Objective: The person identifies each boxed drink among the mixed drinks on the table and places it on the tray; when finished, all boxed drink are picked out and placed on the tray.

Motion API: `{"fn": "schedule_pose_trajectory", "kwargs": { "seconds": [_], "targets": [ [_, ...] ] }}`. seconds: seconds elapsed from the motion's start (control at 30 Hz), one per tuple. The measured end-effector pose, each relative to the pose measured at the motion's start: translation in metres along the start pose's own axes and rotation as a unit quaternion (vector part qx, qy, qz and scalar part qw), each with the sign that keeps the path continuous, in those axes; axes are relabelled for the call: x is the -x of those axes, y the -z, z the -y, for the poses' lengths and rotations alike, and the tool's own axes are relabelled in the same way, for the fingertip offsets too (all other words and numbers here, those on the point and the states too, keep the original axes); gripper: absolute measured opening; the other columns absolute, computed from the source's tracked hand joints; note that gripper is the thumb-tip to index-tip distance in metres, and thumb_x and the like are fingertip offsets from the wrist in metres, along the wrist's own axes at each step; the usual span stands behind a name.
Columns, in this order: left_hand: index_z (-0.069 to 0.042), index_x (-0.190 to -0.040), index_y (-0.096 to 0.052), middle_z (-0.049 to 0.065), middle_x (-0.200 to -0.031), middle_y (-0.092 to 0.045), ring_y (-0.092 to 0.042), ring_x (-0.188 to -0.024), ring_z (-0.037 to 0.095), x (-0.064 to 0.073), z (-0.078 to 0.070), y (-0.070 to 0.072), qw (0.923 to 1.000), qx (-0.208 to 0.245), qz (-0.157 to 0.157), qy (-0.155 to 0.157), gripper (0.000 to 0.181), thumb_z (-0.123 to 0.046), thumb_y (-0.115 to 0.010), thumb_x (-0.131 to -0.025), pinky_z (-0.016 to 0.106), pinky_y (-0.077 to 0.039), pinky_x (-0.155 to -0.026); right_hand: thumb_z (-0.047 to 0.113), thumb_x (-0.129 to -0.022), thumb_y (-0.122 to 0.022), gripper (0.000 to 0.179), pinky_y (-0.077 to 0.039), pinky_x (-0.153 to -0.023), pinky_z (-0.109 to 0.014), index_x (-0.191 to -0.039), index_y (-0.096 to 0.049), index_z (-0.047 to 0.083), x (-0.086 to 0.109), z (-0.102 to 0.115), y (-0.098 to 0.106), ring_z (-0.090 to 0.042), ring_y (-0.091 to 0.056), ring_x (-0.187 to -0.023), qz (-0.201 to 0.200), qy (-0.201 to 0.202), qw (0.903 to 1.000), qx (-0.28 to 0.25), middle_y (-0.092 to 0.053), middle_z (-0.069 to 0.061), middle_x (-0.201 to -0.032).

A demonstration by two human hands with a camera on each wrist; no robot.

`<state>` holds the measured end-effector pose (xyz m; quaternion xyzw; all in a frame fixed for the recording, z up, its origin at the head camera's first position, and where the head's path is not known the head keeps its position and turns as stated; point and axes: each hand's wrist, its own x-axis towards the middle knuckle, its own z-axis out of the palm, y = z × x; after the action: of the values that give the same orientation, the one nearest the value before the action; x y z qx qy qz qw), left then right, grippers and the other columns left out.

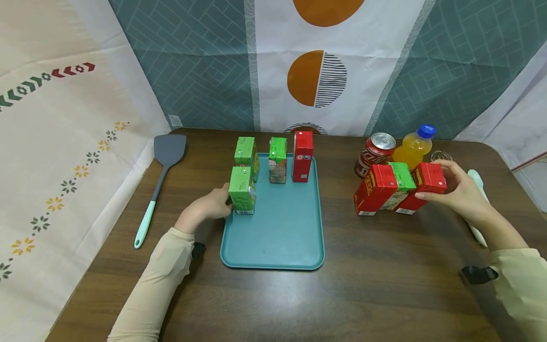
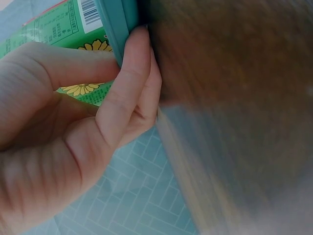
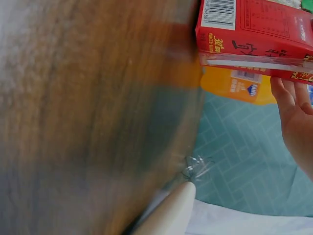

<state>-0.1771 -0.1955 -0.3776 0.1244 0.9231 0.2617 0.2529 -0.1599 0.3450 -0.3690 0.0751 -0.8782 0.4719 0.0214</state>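
Observation:
My left hand pinches the left rim of a teal tray; the left wrist view shows thumb and fingers on the tray's edge. Close to that hand, a green drink carton stands upright on the tray. Behind it are another green carton, a third green carton and a red carton. On the right, my right hand grips a red drink carton between thumb and fingers. Beside it stand a green carton and another red carton, close together in a row.
Behind the right-hand row stand a red soda can and an orange drink bottle. A whisk and a pale-handled utensil lie near my right hand. A grey spatula lies at the table's left. A curtain hangs behind.

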Motion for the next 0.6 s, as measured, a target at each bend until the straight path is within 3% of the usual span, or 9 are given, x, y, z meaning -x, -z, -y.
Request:
{"fn": "schedule_pose_trajectory", "kwargs": {
  "seconds": [0.23,0.4,0.6],
  "targets": [
    [0.015,-0.134,-0.021,0.012,-0.073,-0.048,-0.047,-0.061,0.020,-0.002,0.001,0.001,0.9999,-0.011,-0.005,-0.001,0.055,0.000,-0.048,-0.089,0.028,-0.038,-0.052,0.000,-0.077,-0.073,0.068,-0.047,-0.066,-0.012,-0.130,-0.039,0.026,0.014,0.011,0.007,0.006,-0.052,-0.090,0.000,-0.012,0.9997,0.023,-0.051,0.018,-0.110],
    [0.015,-0.135,-0.021,0.014,-0.075,-0.050,-0.047,-0.061,0.021,-0.002,0.001,0.001,0.9998,-0.019,-0.004,-0.002,0.056,0.000,-0.048,-0.089,0.028,-0.039,-0.053,-0.005,-0.071,-0.076,0.073,-0.046,-0.065,-0.010,-0.129,-0.042,0.024,0.024,0.018,0.010,0.007,-0.052,-0.089,-0.021,0.003,0.9992,0.034,-0.053,0.019,-0.107],
    [0.014,-0.134,-0.022,0.011,-0.072,-0.048,-0.047,-0.059,0.019,-0.001,0.000,-0.001,0.9998,-0.017,-0.004,0.002,0.054,0.000,-0.049,-0.089,0.027,-0.039,-0.051,-0.021,-0.056,-0.077,0.083,-0.045,-0.068,-0.007,-0.127,-0.045,0.005,0.042,0.035,0.014,0.002,-0.053,-0.089,-0.035,0.093,0.9941,0.044,-0.054,0.013,-0.108]
  ]
}}
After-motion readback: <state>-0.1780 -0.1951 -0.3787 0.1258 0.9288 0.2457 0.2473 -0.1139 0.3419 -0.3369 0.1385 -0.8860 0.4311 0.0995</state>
